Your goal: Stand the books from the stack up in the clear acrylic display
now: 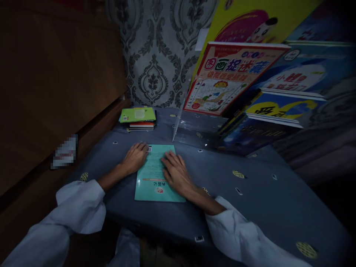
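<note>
Pale sleeves (239, 233); hands (175, 172) apparently touch a turquoise book (152, 172).

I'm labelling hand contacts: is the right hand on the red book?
No, the right hand rests on the teal book, away from the red book.

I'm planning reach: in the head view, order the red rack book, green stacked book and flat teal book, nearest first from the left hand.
1. Flat teal book, at the left hand.
2. Green stacked book, farther back.
3. Red rack book, back right.

Glossy paper booklet (152, 171), matt cloth covering (264, 200), smooth plastic stand (191, 132)
</note>
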Available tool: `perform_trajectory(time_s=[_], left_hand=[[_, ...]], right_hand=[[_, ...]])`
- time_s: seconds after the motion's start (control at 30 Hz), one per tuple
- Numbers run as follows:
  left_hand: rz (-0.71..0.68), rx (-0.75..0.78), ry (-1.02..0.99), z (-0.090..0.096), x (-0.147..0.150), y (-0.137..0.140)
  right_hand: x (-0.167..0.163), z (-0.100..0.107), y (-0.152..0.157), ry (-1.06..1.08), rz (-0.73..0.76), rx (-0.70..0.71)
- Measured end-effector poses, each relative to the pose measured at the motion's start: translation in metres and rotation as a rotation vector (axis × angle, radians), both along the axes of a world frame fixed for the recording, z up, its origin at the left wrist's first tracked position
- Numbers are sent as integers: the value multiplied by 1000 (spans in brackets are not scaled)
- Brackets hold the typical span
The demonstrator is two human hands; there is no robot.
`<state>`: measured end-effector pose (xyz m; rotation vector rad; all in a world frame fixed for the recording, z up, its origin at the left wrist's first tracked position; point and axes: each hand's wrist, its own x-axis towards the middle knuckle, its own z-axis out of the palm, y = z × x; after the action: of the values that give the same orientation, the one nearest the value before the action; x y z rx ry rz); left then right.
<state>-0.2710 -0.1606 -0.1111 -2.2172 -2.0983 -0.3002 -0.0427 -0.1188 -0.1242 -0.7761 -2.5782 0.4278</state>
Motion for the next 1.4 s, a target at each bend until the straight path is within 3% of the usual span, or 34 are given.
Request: perform_trajectory(time_s=[0.13, 0.33, 0.47, 0.77, 0.97, 1.4], left_hand=[[-29, 45, -40, -9, 3, -6], [-23, 71, -113, -17, -1, -10], [-30, 78, -94, -16, 0, -11], [-3, 26, -66, -7, 5, -11], [18, -19, -47, -7, 5, -12], [-237, -211, -38, 2, -9, 15]], right_hand=[[-42, 6, 8, -11, 162, -55], [-72, -4, 27, -23, 153, -114], [-62, -9, 33, 3, 138, -62], [-8, -12, 51, -37, -66, -69], [0, -20, 61, 72, -58, -78], [3, -18, 72, 205, -19, -166]])
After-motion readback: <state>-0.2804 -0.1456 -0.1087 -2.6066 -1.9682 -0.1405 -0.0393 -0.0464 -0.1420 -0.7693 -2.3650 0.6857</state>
